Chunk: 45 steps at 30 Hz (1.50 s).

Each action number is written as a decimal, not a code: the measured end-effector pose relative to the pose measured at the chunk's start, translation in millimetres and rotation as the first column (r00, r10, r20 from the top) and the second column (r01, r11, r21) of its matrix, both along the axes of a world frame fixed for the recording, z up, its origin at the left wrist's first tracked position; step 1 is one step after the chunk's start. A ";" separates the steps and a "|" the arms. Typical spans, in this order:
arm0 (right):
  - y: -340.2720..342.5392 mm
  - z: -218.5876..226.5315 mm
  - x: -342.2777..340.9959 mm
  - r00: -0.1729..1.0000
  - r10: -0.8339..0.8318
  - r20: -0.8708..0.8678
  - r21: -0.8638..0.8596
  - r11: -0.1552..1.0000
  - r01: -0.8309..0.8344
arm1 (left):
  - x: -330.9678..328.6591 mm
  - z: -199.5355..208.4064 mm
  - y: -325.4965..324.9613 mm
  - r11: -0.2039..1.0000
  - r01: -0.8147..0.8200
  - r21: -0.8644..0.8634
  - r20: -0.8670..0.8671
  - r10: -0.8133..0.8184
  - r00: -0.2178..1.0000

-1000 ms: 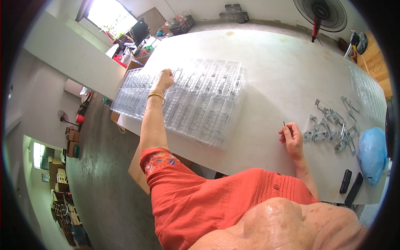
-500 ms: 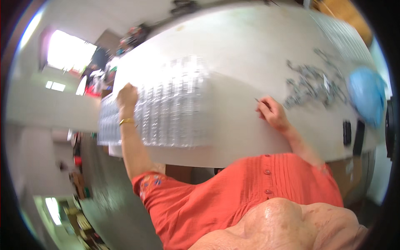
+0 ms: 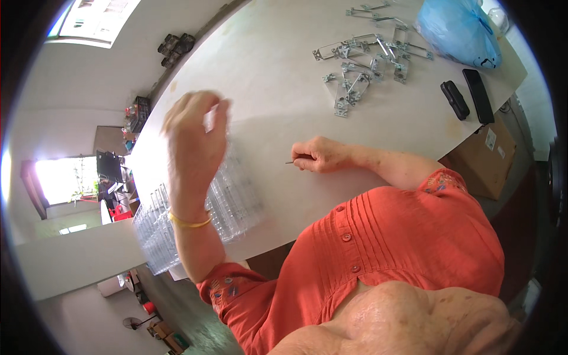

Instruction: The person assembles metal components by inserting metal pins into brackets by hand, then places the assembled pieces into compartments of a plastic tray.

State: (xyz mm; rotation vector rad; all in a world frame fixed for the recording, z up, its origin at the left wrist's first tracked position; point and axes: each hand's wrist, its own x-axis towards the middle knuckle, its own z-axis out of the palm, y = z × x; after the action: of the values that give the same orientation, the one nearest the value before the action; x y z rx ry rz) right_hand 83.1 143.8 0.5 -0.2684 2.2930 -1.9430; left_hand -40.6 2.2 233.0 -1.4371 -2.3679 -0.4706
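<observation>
Two hands: left hand [image 3: 195, 139] lifts a clear piece above the plastic tray [image 3: 236, 204].

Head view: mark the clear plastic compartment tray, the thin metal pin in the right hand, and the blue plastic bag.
clear plastic compartment tray [image 3: 236, 201], head view, right part of its ribbed top
thin metal pin [image 3: 289, 162], head view, exposed tip
blue plastic bag [image 3: 458, 29], head view, middle of bag

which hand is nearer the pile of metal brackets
Right. The right hand rests on the table below the pile of metal brackets; the left hand is raised farther off, over the clear plastic trays.
</observation>
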 end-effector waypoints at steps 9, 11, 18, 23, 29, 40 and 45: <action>-13.2 -8.6 4.2 0.940 0.062 -0.335 0.203 0.979 0.008 | 19.0 -99.4 124.9 0.947 0.288 -0.140 0.435 -0.203 0.877; -13.0 -6.1 7.5 0.921 0.144 -0.361 0.305 0.952 -0.029 | 20.2 -126.6 142.9 0.932 0.285 -0.225 0.480 -0.148 0.864; -26.8 -32.9 0.2 0.871 0.128 -0.473 0.253 0.968 -0.005 | 23.5 -190.5 185.4 0.939 0.224 -0.262 0.395 -0.108 0.912; -29.8 -38.8 -6.6 0.857 0.072 -0.510 0.124 0.992 -0.009 | 26.9 -210.8 196.3 0.948 0.176 -0.265 0.356 -0.073 0.931; -30.7 -33.0 -8.1 0.846 0.004 -0.533 0.042 0.999 0.022 | 22.3 -214.3 194.2 0.957 0.153 -0.248 0.427 -0.033 0.904; -30.1 -32.8 0.2 0.892 0.111 -0.439 0.305 0.952 0.032 | 9.0 -206.4 170.2 0.985 0.001 -0.170 0.455 0.077 0.887; -27.0 -35.1 2.2 0.904 0.116 -0.412 0.331 0.943 0.030 | 16.9 -197.9 174.1 0.974 0.028 -0.225 0.471 0.084 0.878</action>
State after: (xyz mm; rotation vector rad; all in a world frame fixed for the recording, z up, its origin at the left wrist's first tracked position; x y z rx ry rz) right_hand 85.3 116.8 -34.6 -0.7678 2.8025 -1.5536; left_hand -23.7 176.3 35.1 -1.5164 -2.9117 -0.6282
